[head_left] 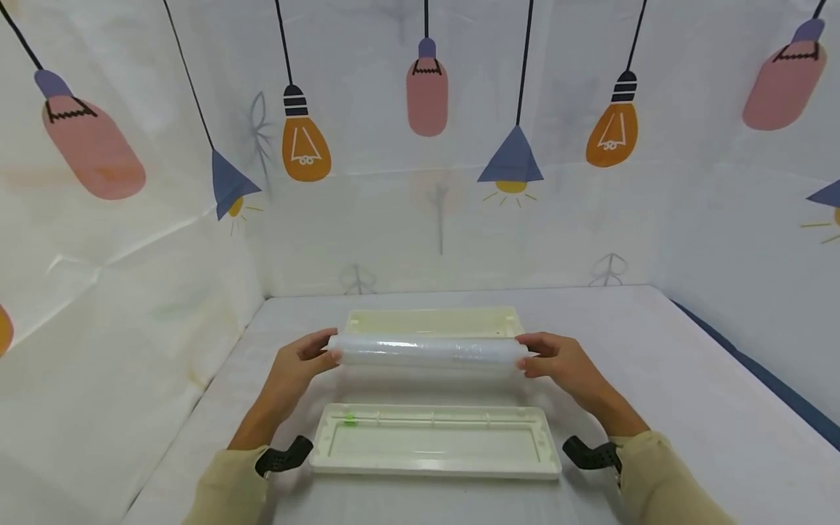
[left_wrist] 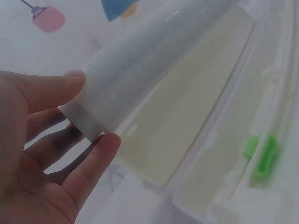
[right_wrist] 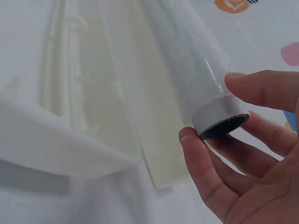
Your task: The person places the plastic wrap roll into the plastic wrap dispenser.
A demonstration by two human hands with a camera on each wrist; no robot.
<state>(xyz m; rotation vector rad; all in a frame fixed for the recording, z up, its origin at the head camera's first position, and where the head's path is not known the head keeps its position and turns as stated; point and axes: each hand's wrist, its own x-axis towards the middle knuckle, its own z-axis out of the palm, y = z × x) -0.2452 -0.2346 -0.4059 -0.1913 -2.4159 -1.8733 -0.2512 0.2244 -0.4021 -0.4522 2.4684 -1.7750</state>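
Note:
Both hands hold a roll of clear plastic wrap (head_left: 426,351) level between them. My left hand (head_left: 295,368) grips its left end, the thumb and fingers set around the core, as the left wrist view shows up close. At the other end, my right hand (right_wrist: 261,154) pinches the grey core, whose dark hollow faces the palm. Behind the roll lies a shallow cream tray (head_left: 433,321), partly hidden by it. Nearer to me sits a second cream piece, the cutter lid (head_left: 433,448), with a rail along its back and a green slider (head_left: 351,420) near the rail's left end.
A white cloth covers the table (head_left: 656,364). Around it hang white sheets (head_left: 367,233) printed with lamps and bulbs, at the back and both sides. A dark blue strip (head_left: 755,361) runs along the right edge. Black straps with camera mounts sit on both wrists.

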